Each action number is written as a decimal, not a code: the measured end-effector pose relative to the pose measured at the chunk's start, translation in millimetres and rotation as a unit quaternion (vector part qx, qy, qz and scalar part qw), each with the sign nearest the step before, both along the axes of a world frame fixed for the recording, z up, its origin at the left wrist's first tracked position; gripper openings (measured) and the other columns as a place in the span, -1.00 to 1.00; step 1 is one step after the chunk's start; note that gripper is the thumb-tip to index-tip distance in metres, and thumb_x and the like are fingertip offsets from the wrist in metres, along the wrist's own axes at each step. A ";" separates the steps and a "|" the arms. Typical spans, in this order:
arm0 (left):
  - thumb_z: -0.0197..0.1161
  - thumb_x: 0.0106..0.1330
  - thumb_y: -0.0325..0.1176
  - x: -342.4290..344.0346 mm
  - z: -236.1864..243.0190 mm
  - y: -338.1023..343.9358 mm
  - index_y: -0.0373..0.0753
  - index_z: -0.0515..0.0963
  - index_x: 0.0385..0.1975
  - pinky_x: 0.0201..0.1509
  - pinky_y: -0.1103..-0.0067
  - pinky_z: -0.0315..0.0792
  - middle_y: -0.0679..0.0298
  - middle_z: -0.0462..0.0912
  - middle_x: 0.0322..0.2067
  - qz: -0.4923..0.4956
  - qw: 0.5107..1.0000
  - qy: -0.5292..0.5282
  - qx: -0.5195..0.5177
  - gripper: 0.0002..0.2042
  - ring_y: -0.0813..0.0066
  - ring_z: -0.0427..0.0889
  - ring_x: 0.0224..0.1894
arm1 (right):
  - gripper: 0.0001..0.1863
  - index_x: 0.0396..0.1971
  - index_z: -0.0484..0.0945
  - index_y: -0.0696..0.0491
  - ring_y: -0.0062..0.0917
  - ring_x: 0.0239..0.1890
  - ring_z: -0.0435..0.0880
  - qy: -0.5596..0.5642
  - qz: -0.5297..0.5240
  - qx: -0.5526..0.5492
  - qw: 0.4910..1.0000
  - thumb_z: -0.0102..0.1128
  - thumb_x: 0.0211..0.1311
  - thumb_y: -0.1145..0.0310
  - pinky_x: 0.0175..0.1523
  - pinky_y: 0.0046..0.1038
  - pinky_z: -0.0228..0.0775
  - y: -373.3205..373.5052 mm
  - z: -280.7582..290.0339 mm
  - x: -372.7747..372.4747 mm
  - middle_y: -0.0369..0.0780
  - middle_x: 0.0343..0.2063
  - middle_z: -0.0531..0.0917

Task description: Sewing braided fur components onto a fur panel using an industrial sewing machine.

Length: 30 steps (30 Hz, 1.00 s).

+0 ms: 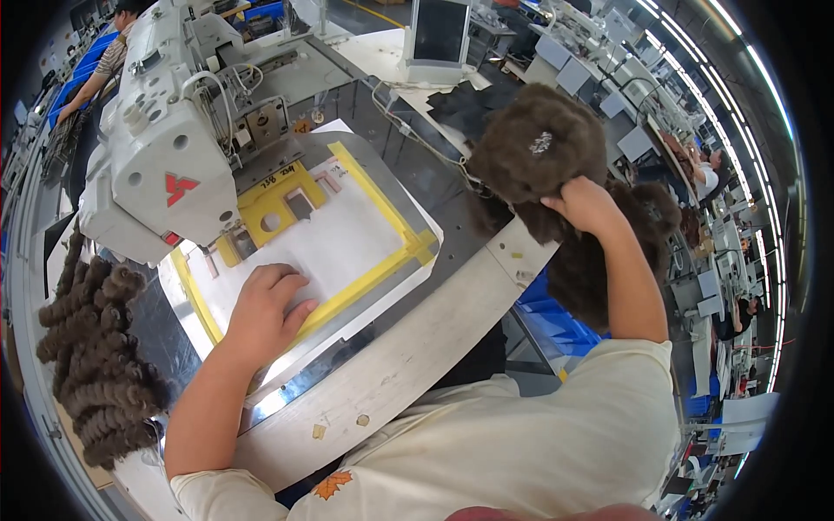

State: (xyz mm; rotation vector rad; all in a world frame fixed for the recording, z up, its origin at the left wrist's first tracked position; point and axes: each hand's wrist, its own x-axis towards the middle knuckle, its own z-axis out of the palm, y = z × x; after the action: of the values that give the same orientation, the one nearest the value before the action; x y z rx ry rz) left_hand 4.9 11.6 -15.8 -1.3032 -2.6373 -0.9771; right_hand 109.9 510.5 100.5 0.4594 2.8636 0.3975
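My right hand (pixel 584 207) pinches the lower edge of a round brown fur piece (pixel 521 152), fluffy, with a small pale patch in its middle. It is held up at the table's right end. My left hand (pixel 269 313) rests on the near edge of a white sewing template (pixel 347 252) bordered with yellow tape, its fingers loosely spread and holding nothing. On the template's far part lies a yellow plate with cut-out openings (pixel 278 213). The head of a white sewing machine (pixel 174 174) stands over the template's far left corner.
Curled brown fur pieces (pixel 104 365) are piled at the left. More brown fur (pixel 582 278) hangs below my right hand, near a blue bin (pixel 552 321). Black sheets (pixel 473 104) and a screen (pixel 439 35) are at the back. Another person (pixel 113 56) works at far left.
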 end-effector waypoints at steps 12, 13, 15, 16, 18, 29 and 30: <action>0.45 0.21 -0.35 0.8 -1.5 -1.6 -0.30 0.65 -0.11 0.15 0.25 0.49 0.04 0.63 -0.05 0.005 1.000 0.003 0.006 -0.71 -0.02 0.56 0.03 | -0.67 -0.36 0.76 0.19 0.01 -0.17 0.76 0.191 -0.107 0.111 0.969 0.18 0.29 0.22 -0.01 -0.04 0.62 14.7 12.6 -30.7 0.08 -0.28 0.76; 0.45 0.21 -0.35 1.5 -1.0 -1.9 -0.30 0.65 -0.11 0.15 0.25 0.48 0.04 0.63 -0.05 0.003 1.000 0.002 0.005 -0.71 -0.02 0.56 0.03 | -0.68 -0.35 0.77 0.17 -0.02 -0.17 0.78 0.142 -0.086 0.127 0.978 0.19 0.27 0.22 -0.02 -0.07 0.63 1.2 12.2 -31.8 0.05 -0.28 0.77; 0.45 0.21 -0.35 2.2 2.2 -1.2 -0.30 0.65 -0.11 0.15 0.25 0.48 0.04 0.63 -0.05 0.003 1.000 0.000 0.001 -0.71 -0.02 0.56 0.03 | -0.67 -0.31 0.77 0.16 -0.08 -0.15 0.79 0.080 -0.092 0.112 0.986 0.24 0.21 0.18 -0.03 -0.10 0.64 -16.4 11.6 -34.7 0.02 -0.25 0.78; 0.45 0.21 -0.35 2.5 2.9 -0.7 -0.31 0.65 -0.11 0.15 0.25 0.48 0.04 0.63 -0.05 0.005 1.000 -0.001 -0.003 -0.71 -0.02 0.56 0.03 | -0.66 -0.31 0.77 0.16 -0.09 -0.13 0.79 0.061 -0.088 0.103 0.989 0.27 0.19 0.17 -0.04 -0.11 0.64 -19.2 9.7 -35.6 0.01 -0.25 0.78; 0.46 0.20 -0.35 1.6 1.8 -1.6 -0.30 0.65 -0.11 0.15 0.25 0.48 0.04 0.63 -0.05 0.003 1.000 -0.001 0.000 -0.71 -0.01 0.56 0.03 | -0.61 -0.32 0.77 0.16 -0.08 -0.14 0.78 0.034 -0.085 0.096 0.991 0.34 0.15 0.09 -0.05 -0.11 0.65 -22.0 12.2 -36.8 -0.01 -0.25 0.79; 0.46 0.19 -0.35 3.2 1.0 -0.1 -0.29 0.64 -0.10 0.16 0.25 0.48 0.04 0.62 -0.06 0.004 1.000 -0.007 -0.007 -0.69 0.00 0.56 0.04 | -0.64 -0.19 0.73 -0.03 -0.27 -0.04 0.70 0.302 0.446 0.176 0.824 0.36 0.20 0.00 0.22 -0.09 0.37 -31.7 14.2 -115.4 -0.20 -0.33 0.74; 0.47 0.20 -0.35 0.8 1.1 1.6 -0.29 0.64 -0.10 0.16 0.26 0.48 0.04 0.62 -0.06 -0.005 1.000 0.001 -0.004 -0.69 0.00 0.56 0.04 | -0.69 -0.23 0.75 -0.08 -0.28 -0.08 0.72 0.206 0.330 0.180 0.904 0.33 0.23 0.01 0.21 -0.06 0.37 -2.3 6.2 -125.5 -0.22 -0.31 0.76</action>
State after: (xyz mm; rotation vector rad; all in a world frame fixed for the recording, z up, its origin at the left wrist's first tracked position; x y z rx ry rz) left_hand 5.7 13.2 -14.8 -1.3194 -2.6391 -0.9678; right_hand -15.7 508.2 106.7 -0.4715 3.2961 1.0660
